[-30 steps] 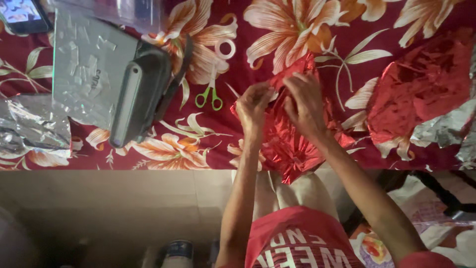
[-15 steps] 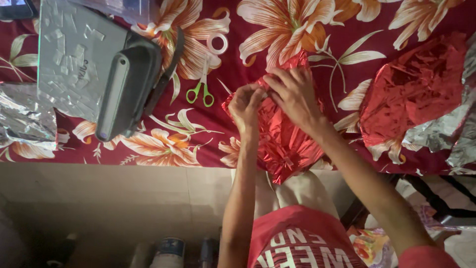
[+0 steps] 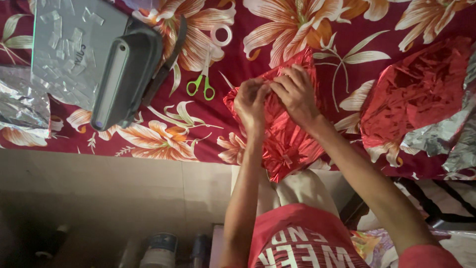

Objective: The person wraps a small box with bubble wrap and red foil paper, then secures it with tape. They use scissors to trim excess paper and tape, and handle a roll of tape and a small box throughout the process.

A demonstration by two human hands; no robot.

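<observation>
While hands (image 3: pixel 272 97) pinch red foil (image 3: pixel 287 144), scissors (image 3: pixel 202 82) lie beside.

Both hands work at the upper end of a crumpled red foil bundle (image 3: pixel 287 141) lying on a bench covered by a dark red cloth with large orange flowers (image 3: pixel 297 30). The left hand (image 3: pixel 251 101) pinches the foil's upper left part; the right hand (image 3: pixel 296 94) grips it just beside, fingers (image 3: pixel 285 79) curled over the top edge. Green-handled scissors (image 3: pixel 202 82) lie near the left hand, a roll of clear tape (image 3: pixel 221 35) above them. More red foil (image 3: pixel 416 94) lies well apart.
</observation>
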